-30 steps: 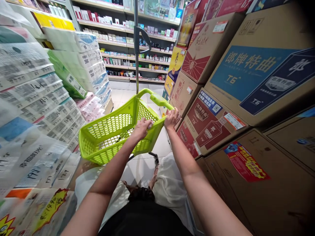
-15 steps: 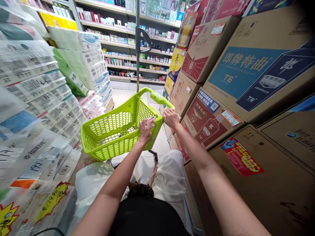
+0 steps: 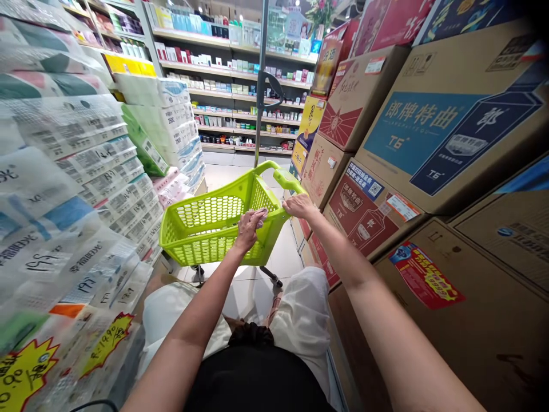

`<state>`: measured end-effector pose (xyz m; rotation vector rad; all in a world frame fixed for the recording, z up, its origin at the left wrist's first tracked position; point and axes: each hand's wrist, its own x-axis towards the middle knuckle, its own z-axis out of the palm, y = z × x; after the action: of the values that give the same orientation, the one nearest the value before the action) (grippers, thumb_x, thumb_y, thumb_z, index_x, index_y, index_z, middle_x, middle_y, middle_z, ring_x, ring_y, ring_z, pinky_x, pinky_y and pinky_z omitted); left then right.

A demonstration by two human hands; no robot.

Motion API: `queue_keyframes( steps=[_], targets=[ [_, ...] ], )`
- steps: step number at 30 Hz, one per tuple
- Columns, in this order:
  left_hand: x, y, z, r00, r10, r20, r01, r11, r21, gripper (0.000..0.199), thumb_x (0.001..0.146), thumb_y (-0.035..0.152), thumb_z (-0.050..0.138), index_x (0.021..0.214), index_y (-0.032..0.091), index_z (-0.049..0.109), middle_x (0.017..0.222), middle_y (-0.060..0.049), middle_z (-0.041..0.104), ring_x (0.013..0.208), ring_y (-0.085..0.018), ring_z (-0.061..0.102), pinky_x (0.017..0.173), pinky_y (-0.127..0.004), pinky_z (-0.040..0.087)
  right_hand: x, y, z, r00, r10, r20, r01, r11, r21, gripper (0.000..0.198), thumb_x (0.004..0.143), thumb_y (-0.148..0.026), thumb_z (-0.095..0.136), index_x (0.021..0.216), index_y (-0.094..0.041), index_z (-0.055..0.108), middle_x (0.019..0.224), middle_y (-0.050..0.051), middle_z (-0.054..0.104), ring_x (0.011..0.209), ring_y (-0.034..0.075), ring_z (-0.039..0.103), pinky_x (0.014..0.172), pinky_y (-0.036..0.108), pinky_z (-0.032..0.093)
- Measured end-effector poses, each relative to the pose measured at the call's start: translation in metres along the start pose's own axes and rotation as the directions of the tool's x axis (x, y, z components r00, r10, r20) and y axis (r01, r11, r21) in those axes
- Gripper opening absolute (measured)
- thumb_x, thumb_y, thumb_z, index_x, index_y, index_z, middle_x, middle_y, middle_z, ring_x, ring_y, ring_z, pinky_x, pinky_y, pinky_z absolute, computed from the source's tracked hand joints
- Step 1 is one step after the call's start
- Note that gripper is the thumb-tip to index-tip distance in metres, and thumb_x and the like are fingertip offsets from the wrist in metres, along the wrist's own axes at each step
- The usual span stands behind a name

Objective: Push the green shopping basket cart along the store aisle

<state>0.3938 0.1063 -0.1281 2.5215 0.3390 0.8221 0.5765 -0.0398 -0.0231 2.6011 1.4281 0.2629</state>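
Cart (image 3: 210, 252), bright green with latticed walls, stands just off the centre of my head view, toward nine o'clock. Its basket points to nine and its handle (image 3: 288, 179) rises toward one; a dark wheeled leg (image 3: 270, 276) shows beneath, at six. Through this distant camera I read the hands as follows. Right hand (image 3: 299, 205), at three o'clock of the cart: fingers wrapped around the near end of the handle, grip narrow. Left hand (image 3: 247, 228), at nine o'clock of the right: fingers bunched about a crumpled pink wad (image 3: 261, 217), above the near rim; whether it also touches that rim I cannot tell for certain from here. Both forearms reach up from five and seven o'clock, flanking a black top (image 3: 257, 377) and white shorts (image 3: 306, 309) at six.

Surroundings: stacked boxes (image 3: 433, 129) line the side from one to five o'clock, one bearing a red label (image 3: 425, 276) at four. Wrapped packs (image 3: 100, 149) fill eight to ten, a green one (image 3: 143, 140) among them; a yellow sign (image 3: 108, 344) lies at eight. At twelve, a pole (image 3: 258, 134) with a dark loop (image 3: 270, 90) stands before stocked shelves (image 3: 197, 39). Pale tiles (image 3: 221, 163) floor the aisle.
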Motion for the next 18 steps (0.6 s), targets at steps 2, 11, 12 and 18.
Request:
queue_keyframes(
  steps=[2, 11, 12, 18],
  targets=[
    [0.001, 0.005, 0.002, 0.998, -0.053, -0.042, 0.053, 0.999, 0.009, 0.068, 0.086, -0.001, 0.039, 0.142, 0.031, 0.062, 0.142, -0.009, 0.053, 0.127, -0.029, 0.048, 0.108, -0.047, 0.042, 0.001, -0.008, 0.001, 0.999, 0.039, 0.006, -0.039, 0.999, 0.034, 0.071, 0.108, -0.045, 0.020, 0.101, -0.010, 0.081, 0.104, 0.020, 0.079, 0.097, 0.028, 0.074, 0.086, 0.037, 0.045],
    [-0.012, 0.006, 0.003, 0.993, 0.003, -0.122, -0.008, 0.999, -0.038, 0.070, 0.085, -0.001, 0.038, 0.146, 0.029, 0.056, 0.145, -0.010, 0.054, 0.144, -0.028, 0.040, 0.121, -0.051, 0.032, 0.002, -0.037, 0.000, 0.982, 0.183, -0.050, -0.174, 0.974, 0.145, 0.088, 0.105, -0.057, 0.007, 0.100, -0.009, 0.082, 0.103, 0.023, 0.079, 0.094, 0.029, 0.075, 0.085, 0.038, 0.051],
    [-0.015, 0.002, 0.001, 0.986, -0.053, -0.155, 0.049, 0.998, -0.032, 0.069, 0.085, -0.001, 0.039, 0.145, 0.027, 0.057, 0.145, -0.011, 0.053, 0.145, -0.030, 0.039, 0.121, -0.052, 0.033, 0.002, -0.040, 0.000, 0.981, 0.189, -0.042, -0.180, 0.972, 0.153, 0.090, 0.105, -0.059, 0.006, 0.099, -0.010, 0.082, 0.101, 0.023, 0.079, 0.093, 0.029, 0.075, 0.084, 0.038, 0.051],
    [-0.017, 0.004, -0.009, 0.976, -0.127, -0.178, 0.124, 0.992, -0.027, 0.064, 0.086, 0.000, 0.039, 0.140, 0.026, 0.060, 0.142, -0.010, 0.058, 0.139, -0.030, 0.046, 0.117, -0.051, 0.037, -0.001, -0.056, -0.004, 0.988, 0.157, -0.008, -0.152, 0.967, 0.204, 0.099, 0.100, -0.066, -0.001, 0.101, -0.013, 0.083, 0.102, 0.023, 0.079, 0.098, 0.031, 0.075, 0.085, 0.039, 0.050]
  ],
)
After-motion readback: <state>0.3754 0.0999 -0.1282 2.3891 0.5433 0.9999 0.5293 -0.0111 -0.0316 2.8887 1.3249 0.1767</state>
